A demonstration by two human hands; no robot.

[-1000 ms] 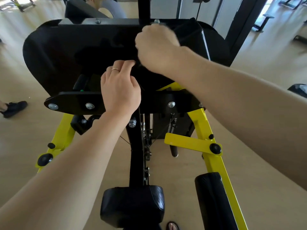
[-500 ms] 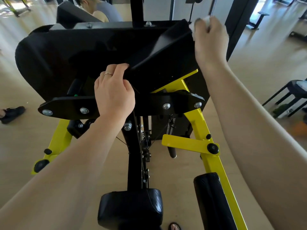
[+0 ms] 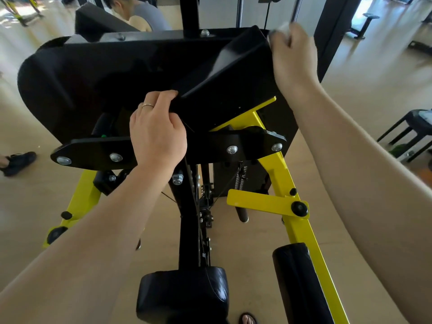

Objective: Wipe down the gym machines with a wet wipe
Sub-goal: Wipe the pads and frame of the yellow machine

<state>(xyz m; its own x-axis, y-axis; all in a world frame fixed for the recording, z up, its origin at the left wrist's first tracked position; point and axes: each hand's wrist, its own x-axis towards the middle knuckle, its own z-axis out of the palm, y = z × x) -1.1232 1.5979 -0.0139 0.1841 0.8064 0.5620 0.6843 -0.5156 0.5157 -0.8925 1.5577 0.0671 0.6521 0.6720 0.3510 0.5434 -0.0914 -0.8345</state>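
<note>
while left hand (image 3: 158, 134) grips the pad (image 3: 131, 73) edge, right hand (image 3: 293, 59) clutches wipe (image 3: 280, 29) at its corner.

Wet wipe (image 3: 279, 29) blurred, mostly hidden in right hand (image 3: 293, 59); left hand (image 3: 157, 132) fingertips hidden behind pad (image 3: 131, 73).

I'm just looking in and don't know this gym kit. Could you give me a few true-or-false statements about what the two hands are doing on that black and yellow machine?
1. The right hand holds a white wipe at the black pad's far right corner. True.
2. The left hand hangs free, touching nothing. False: it grips the pad's near edge.
3. The left hand wears a ring. True.
4. The frame is red. False: it is yellow.
</note>
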